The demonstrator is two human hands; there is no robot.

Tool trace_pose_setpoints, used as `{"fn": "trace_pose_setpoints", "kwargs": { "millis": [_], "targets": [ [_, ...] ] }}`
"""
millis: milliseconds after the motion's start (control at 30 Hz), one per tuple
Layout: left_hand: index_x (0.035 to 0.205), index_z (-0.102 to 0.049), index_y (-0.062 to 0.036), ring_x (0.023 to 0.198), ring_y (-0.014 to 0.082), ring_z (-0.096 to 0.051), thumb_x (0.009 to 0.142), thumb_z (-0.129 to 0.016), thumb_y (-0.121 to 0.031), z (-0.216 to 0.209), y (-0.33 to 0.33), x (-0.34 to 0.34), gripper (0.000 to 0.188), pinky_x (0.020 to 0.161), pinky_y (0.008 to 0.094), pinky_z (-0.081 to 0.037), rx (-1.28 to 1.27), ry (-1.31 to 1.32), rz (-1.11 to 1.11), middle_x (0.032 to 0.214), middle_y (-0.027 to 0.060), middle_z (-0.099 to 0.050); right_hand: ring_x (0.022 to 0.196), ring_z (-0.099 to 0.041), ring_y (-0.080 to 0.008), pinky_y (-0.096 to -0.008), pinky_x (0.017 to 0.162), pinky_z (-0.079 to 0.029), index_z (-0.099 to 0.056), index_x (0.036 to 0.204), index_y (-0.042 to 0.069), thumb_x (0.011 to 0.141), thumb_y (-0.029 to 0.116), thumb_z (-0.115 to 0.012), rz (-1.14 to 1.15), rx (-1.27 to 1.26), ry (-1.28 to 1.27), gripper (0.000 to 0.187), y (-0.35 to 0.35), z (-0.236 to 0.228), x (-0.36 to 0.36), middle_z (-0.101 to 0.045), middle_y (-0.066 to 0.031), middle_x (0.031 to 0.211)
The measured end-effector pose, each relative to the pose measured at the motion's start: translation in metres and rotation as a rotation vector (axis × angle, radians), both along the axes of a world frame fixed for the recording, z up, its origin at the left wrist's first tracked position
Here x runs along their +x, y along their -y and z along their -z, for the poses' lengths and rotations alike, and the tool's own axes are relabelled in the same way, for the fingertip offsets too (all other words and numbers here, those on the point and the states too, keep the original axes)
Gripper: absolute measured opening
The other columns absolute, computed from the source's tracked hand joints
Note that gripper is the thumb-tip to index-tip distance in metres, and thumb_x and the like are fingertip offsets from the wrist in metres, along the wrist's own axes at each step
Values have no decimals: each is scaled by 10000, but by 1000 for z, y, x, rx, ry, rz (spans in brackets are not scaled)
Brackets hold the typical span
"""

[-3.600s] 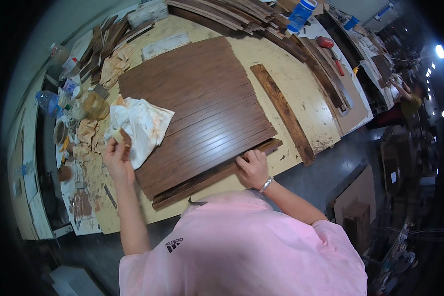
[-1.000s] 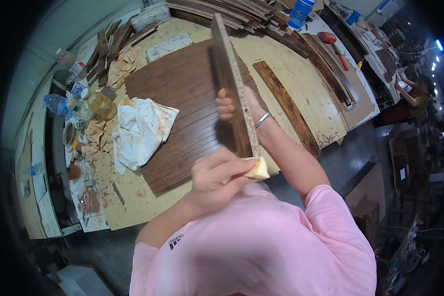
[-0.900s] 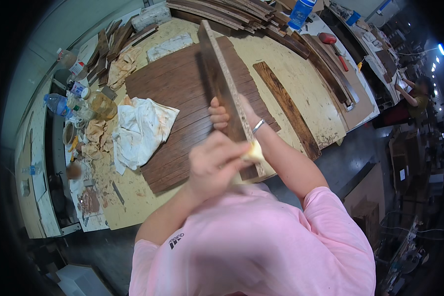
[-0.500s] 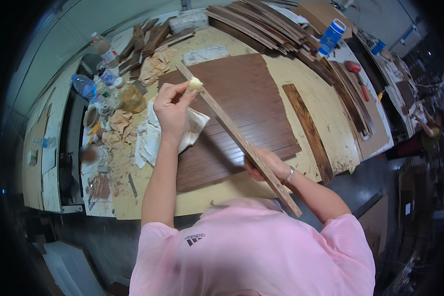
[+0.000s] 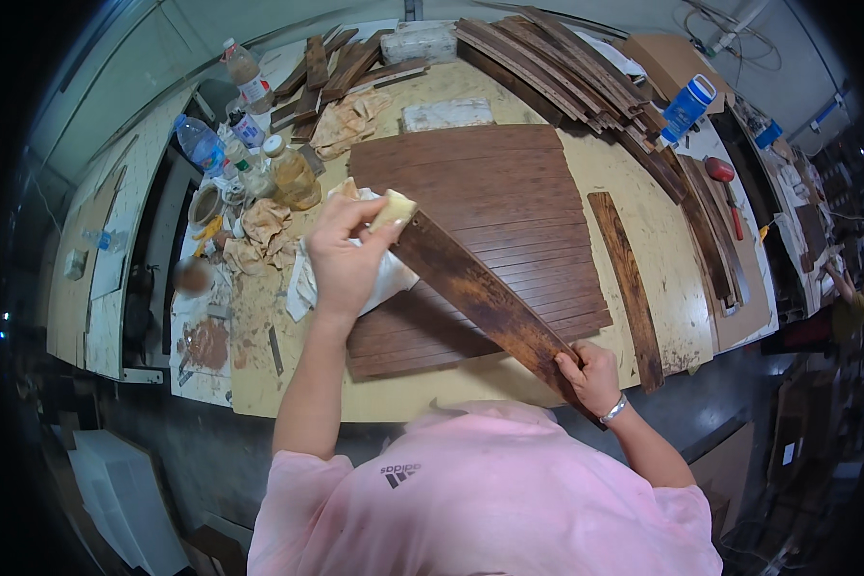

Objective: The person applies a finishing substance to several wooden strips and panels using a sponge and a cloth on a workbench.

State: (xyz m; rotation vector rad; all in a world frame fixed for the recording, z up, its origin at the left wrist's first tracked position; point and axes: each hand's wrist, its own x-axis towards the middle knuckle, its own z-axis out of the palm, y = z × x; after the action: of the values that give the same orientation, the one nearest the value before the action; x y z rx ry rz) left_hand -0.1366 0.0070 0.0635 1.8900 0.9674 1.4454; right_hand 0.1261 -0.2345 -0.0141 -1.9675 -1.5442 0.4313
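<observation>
Wood strip point(image 5: 485, 300): long axis diag, upper L to lower R
Your L hand point(image 5: 341, 257): pinching 1 sponge point(image 5: 394, 207) at strip's upper end
Your R hand point(image 5: 595, 377): gripping strip nr lower end

the plank point(image 5: 485, 305) in the right hand point(image 5: 593, 378) looks like wood, its face mottled and mostly matt. in the left hand point(image 5: 346, 257), the sponge point(image 5: 395, 207) is matt, foam-like. behind that hand, the rag point(image 5: 388, 282) is crumpled cloth. beyond both hands, the grooved panel point(image 5: 518, 226) shows smooth, glossy wood; the bracelet point(image 5: 615, 408) by the right hand is shiny metal.
</observation>
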Motion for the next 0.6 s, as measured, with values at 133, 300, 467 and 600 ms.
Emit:
{"fn": "trace_pose_setpoints", "kwargs": {
  "millis": [133, 300, 467, 600],
  "targets": [
    [904, -703, 3, 589, 105, -508, 679, -756, 43, 1, 2, 4, 235, 526, 243, -417, 69, -125, -6, 760, 49, -569, 550, -536, -376, -432, 507, -425, -510, 630, 16, 828, 330, -681, -25, 10, 33, 408, 4, -3, -2, -505, -178, 592],
    [939, -713, -14, 649, 139, -555, 686, -747, 42, 0, -3, -1, 262, 574, 268, -437, 55, -115, 40, 766, 54, -572, 540, -529, -375, -434, 498, -419, -504, 628, 14, 818, 328, -690, -17, 15, 50, 411, 10, 0, 3, -494, -179, 590],
    [932, -705, -3, 655, 139, -557, 671, -748, 51, 30, 1, -38, 269, 576, 268, -442, -5, -197, -2, 774, 56, -572, 537, -503, -381, -430, 499, -405, -499, 630, 5, 808, 301, -695, 5, -26, 45, 397, 18, 8, 7, -491, -186, 590],
    [946, -684, -5, 704, 202, -576, 668, -744, 56, 83, 12, -128, 290, 630, 304, -465, -170, -341, -384, 830, 85, -579, 480, -400, -266, -372, 476, -349, -452, 619, -13, 806, 264, -692, 2, -122, -184, 411, 35, 14, 10, -411, -160, 556]
  ]
}}
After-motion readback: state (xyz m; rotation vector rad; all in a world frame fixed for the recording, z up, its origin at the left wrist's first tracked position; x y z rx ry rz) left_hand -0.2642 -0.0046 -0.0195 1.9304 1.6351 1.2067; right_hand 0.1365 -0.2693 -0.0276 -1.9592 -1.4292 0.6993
